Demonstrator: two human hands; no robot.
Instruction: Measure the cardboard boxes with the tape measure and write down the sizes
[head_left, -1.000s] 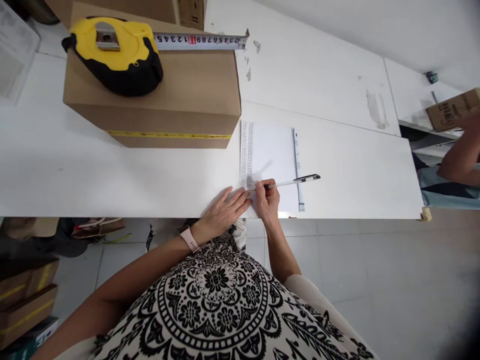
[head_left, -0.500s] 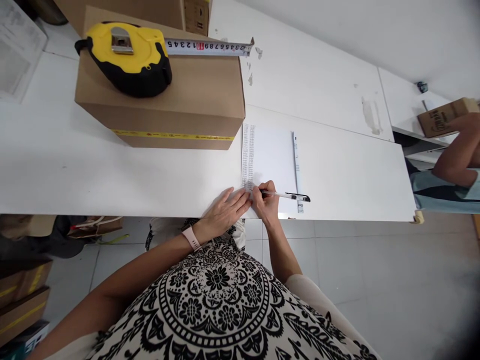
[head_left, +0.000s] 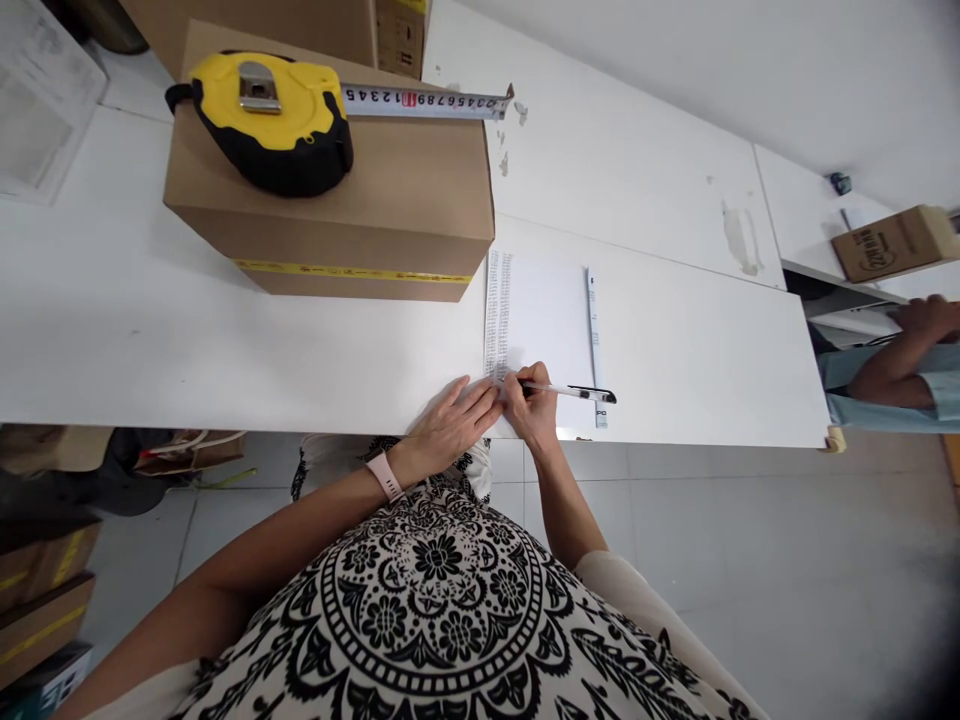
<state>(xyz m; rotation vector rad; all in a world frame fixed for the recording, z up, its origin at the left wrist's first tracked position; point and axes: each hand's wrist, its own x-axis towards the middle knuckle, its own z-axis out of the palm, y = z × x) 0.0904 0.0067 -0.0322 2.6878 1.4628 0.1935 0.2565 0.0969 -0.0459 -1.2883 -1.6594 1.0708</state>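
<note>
My right hand grips a pen, its tip hidden by the fingers, low on a white sheet of paper. Two columns of small writing run down the sheet's left side. My left hand lies flat with fingers stretched out across the paper's lower left corner. Along the sheet's right edge lies a narrow printed strip. Beyond my left hand, a yellow and black tape measure rests on a cardboard box, its blade drawn out past the box's right edge.
The white table ends just below my hands. Another cardboard box stands behind the first. At far right a person's arm is near a small carton. Boxes are stacked on the floor at lower left.
The view has shifted slightly. The other person's hand has come away from the small carton and dropped lower. Both my hands stay nearly in place on the paper.
</note>
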